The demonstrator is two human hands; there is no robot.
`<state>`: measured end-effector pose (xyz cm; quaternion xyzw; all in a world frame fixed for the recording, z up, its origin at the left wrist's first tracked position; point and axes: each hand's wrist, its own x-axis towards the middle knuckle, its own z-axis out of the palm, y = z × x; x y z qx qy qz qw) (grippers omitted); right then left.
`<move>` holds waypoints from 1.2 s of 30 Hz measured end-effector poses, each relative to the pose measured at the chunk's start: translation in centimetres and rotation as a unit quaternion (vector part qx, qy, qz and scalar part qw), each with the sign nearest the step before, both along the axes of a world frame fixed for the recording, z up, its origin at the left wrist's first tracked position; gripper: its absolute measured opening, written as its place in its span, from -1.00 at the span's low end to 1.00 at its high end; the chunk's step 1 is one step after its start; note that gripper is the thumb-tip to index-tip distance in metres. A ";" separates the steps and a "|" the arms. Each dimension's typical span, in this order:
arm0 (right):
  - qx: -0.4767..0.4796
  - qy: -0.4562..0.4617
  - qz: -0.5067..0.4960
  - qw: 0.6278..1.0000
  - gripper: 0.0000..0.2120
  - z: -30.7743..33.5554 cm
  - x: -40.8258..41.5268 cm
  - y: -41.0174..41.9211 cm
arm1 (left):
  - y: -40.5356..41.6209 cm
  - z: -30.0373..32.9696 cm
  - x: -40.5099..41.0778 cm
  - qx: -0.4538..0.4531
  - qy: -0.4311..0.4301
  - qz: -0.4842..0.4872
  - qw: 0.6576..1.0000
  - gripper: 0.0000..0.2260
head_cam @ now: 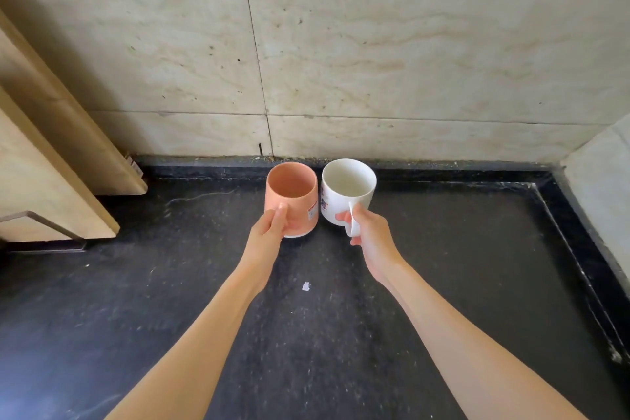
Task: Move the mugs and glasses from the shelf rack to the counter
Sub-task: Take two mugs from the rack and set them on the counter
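Note:
My left hand (272, 227) grips an orange mug (292, 193) from its near side, thumb on the wall. Beside it on the right, almost touching, is a white mug (344, 193) with a blue print, tilted slightly. My right hand (366, 232) holds its white handle. Both mugs are empty and sit low over the black counter (306, 334) near the back wall. I cannot tell whether their bases touch the counter.
A beige stone wall (375, 44) rises just behind the mugs. Wooden cabinet panels (51, 164) jut out at the left. A raised black rim (562, 232) and a pale side wall bound the counter on the right. A small white speck lies on the counter.

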<state>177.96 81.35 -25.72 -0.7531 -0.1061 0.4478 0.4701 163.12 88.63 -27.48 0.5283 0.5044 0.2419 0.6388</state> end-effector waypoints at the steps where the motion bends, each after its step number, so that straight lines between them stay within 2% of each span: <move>1: -0.004 -0.001 0.000 1.000 -0.60 -0.3 0.1 0.3 | 0.2 -0.2 0.2 0.001 -0.004 0.006 1.000 -0.68; 14: 0.006 -0.014 0.011 1.000 -0.70 -2.8 1.5 1.8 | 2.4 -1.6 1.9 0.006 0.000 -0.024 1.000 -0.65; 19: -0.007 -0.013 0.018 1.000 -0.71 -3.5 1.8 1.5 | 2.5 -2.0 1.7 0.003 0.046 -0.035 0.998 -0.65; 22: -0.022 -0.014 0.019 0.999 -0.70 -3.3 2.0 1.8 | 2.8 -1.5 2.3 -0.023 0.083 -0.021 0.996 -0.73; 25: -0.053 -0.061 0.023 0.996 -0.74 -2.4 1.8 1.4 | 2.3 -0.3 2.4 -0.027 0.132 -0.005 0.991 -0.76; 30: -0.061 -0.168 0.080 0.981 -0.71 1.6 1.5 -0.8 | 0.6 4.0 0.0 0.035 0.186 -0.019 0.982 -0.70; 32: -0.023 -0.200 0.125 0.972 -0.72 4.6 1.0 -1.8 | -0.4 6.7 -1.6 0.088 0.187 -0.034 0.978 -0.74; 34: 0.041 -0.212 0.179 0.960 -0.71 7.9 -0.3 -2.8 | -2.3 9.5 -3.7 0.151 0.172 -0.027 0.973 -0.69; 36: 0.109 -0.238 0.254 0.931 -0.71 11.0 -2.5 -4.3 | -4.9 12.2 -6.5 0.210 0.171 -0.003 0.963 -0.66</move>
